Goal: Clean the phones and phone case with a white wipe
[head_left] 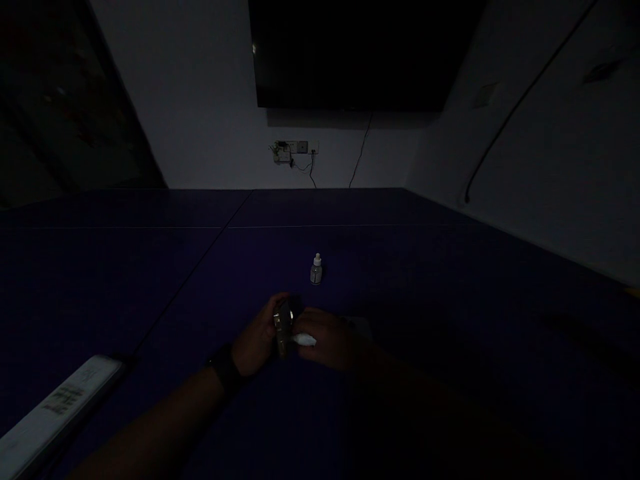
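My left hand (255, 340), with a dark band at its wrist, is closed around a small dark boxy object with shiny edges (282, 333). Dim light hides what kind of object it is. Against its right side, my right hand (327, 337) pinches a white wad, like a tissue or cloth (304, 340). Just beyond both hands, a small dropper bottle (316, 272) with a white cap stands upright on the dark blue-purple table (260, 257). Something flat and pale (361, 327) lies partly hidden behind my right hand.
A long white power strip (63, 397) lies at the front left. On the far wall, a large dark screen (360, 53) hangs above wall sockets (295, 148) with plugs and cables. A dark cable (525, 93) runs down the right wall.
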